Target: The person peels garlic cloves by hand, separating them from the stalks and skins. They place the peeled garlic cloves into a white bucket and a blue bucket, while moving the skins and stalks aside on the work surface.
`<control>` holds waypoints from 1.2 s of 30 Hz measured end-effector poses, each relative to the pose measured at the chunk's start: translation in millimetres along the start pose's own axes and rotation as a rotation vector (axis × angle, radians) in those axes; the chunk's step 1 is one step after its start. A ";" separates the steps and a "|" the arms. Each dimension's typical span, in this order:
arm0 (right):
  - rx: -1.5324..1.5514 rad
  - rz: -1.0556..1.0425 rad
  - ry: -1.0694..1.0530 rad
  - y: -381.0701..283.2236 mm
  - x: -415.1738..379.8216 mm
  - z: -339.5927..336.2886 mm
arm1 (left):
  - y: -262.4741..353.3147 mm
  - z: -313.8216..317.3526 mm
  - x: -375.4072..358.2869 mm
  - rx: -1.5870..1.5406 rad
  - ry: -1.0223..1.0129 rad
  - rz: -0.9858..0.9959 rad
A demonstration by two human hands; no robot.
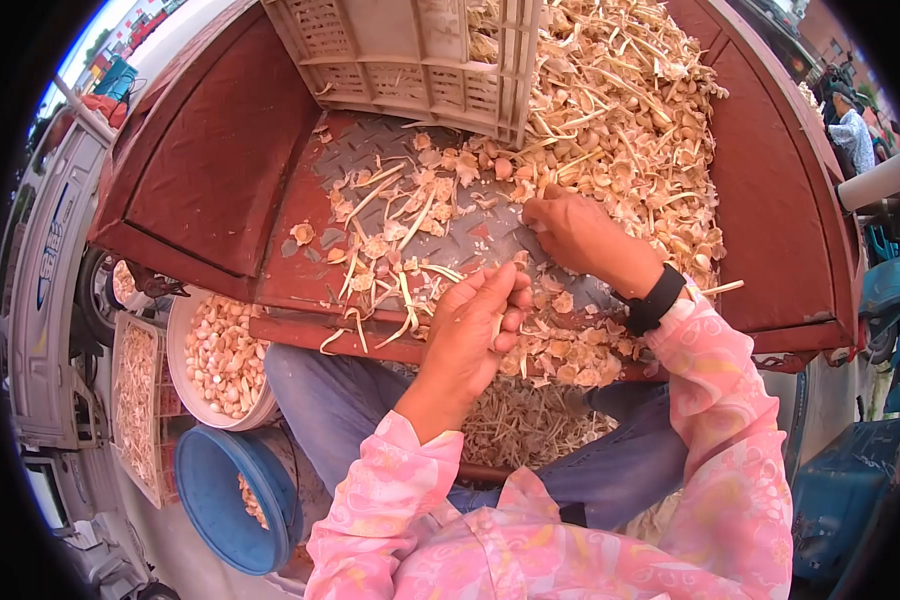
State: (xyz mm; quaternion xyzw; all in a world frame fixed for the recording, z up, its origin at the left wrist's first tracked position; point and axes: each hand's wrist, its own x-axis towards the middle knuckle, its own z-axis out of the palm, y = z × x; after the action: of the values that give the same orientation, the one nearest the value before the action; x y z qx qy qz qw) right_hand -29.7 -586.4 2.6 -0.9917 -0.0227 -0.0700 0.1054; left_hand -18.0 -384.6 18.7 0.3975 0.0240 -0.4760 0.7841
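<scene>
My left hand [475, 325] is closed above the front edge of the truck bed, palm turned inward. Its thumb presses against the curled fingers, and a pale sliver shows between them, too small to name. Farther forward, my right hand [580, 232] reaches to the near edge of a heap of garlic cloves, skins and dry stalks [620, 120]. Its fingers are bent together at the heap, and whatever they grip is hidden. Loose garlic skins and stalks [410, 210] lie on the metal bed [505, 225] left of the right hand.
A white plastic crate [410, 85] stands tipped at the back. Red side walls [205, 150] flank the bed. Below left are a white bucket of peeled cloves [225, 355], a blue bucket [225, 490] and a crate of garlic scraps [138, 390]. A person [852, 135] is far right.
</scene>
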 end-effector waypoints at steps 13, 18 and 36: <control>0.938 -0.086 0.226 -49.3 -39.4 -18.0 | -18.0 -7.0 11.6 -0.296 -0.055 0.028; 0.779 0.143 0.274 -23.4 -29.9 -14.6 | -8.1 -4.4 -5.9 -0.334 -0.221 -0.020; 1.182 0.489 0.037 2.7 -39.5 -18.2 | 0.3 71.5 -124.1 -0.326 -1.224 0.003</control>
State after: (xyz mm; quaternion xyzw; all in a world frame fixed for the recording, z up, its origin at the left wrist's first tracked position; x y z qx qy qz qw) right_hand -71.0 -594.1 14.0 -0.7414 0.1714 -0.0367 0.6477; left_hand -109.8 -340.4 119.4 -0.0714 -0.3573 -0.6061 0.7071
